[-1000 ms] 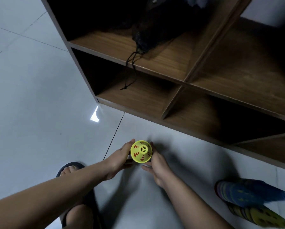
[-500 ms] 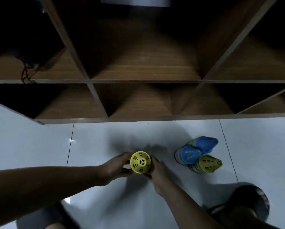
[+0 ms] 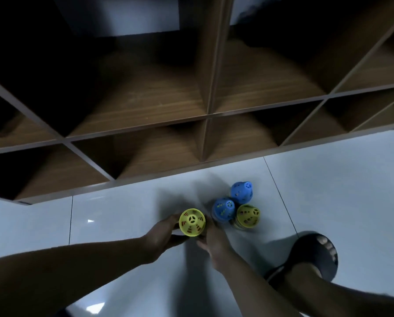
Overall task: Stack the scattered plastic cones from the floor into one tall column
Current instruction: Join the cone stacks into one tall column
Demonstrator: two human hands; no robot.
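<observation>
A yellow perforated cone stack stands upright on the white floor, seen from above with red showing through its holes. My left hand grips its left side and my right hand grips its right side. Just to the right stand three more cone stacks close together: a blue stack, a second blue stack behind it, and a yellow stack. The lower parts of the held stack are hidden by my hands.
A wooden cubby shelf runs along the floor right behind the cones. My right foot in a dark sandal rests on the white tile floor to the right of my right arm.
The view has swung to the right along the shelf. The three cone stacks now stand upright close to the held stack, which is nearer to them. Both hands keep their grip.
</observation>
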